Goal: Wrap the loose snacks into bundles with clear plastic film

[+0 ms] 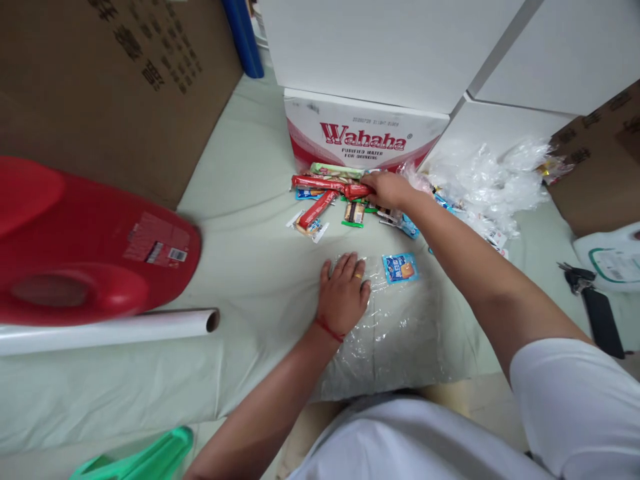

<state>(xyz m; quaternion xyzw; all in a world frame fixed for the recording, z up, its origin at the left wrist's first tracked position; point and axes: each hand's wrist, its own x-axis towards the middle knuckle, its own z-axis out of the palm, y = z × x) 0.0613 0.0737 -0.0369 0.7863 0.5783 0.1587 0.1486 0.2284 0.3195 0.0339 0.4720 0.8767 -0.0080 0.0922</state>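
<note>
My left hand [343,293] lies flat, fingers stretched out, on a clear plastic bag [395,327] spread over the cloth. A blue snack packet [399,268] lies at the bag's upper edge, right of that hand. Farther back, my right hand [387,189] reaches into a pile of wrapped snacks, its fingers closed on the end of a red snack packet [357,191]; the fingertips are partly hidden. Around it lie a long red stick packet [317,182], a slanting red packet [318,209], a green packet [337,171] and a small brown-and-green packet [355,214].
Behind the pile stands a Wahaha water carton [367,137]. Crumpled clear bags [493,177] lie at right, near keys [577,277] and a white bottle [613,257]. At left are a red jug [95,247], a white roll [110,331] and a large cardboard box [120,100].
</note>
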